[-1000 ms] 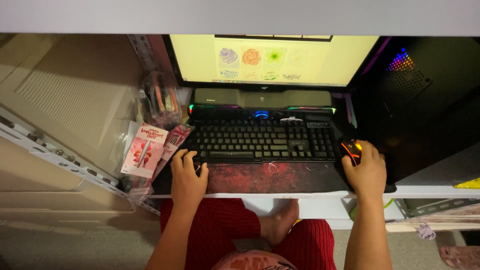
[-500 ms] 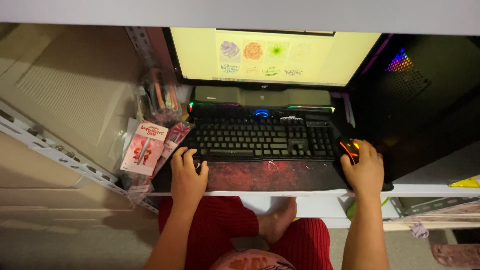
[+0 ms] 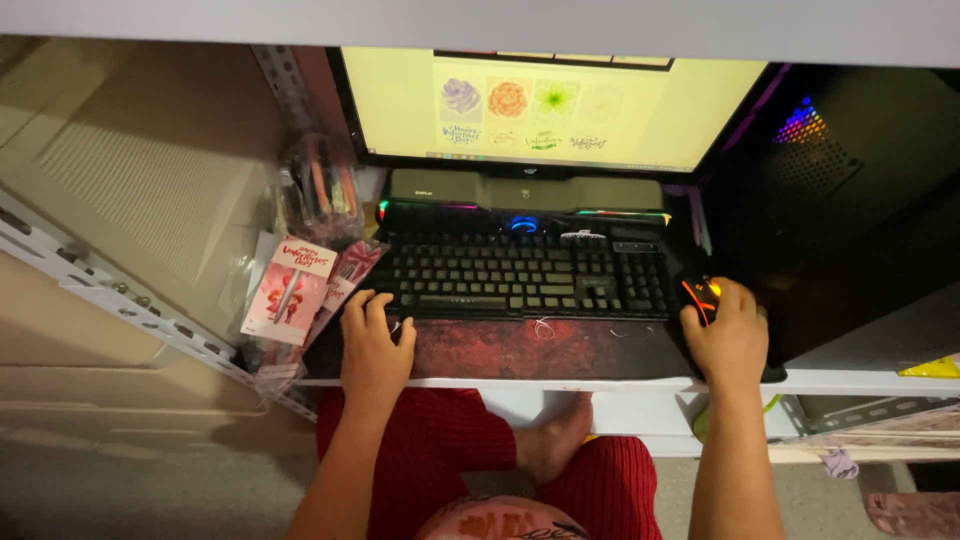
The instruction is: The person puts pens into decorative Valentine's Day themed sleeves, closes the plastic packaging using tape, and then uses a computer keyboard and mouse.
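Black keyboard (image 3: 525,275) on red mat (image 3: 530,350), at front of table (image 3: 560,385) | left hand (image 3: 372,345): fingers loosely curled on the keyboard's left corner, holding nothing | right hand (image 3: 730,335): closed over glowing mouse (image 3: 700,297), just right of keyboard | monitor (image 3: 550,105) behind, lit yellow | pink card packets (image 3: 290,295) left of keyboard
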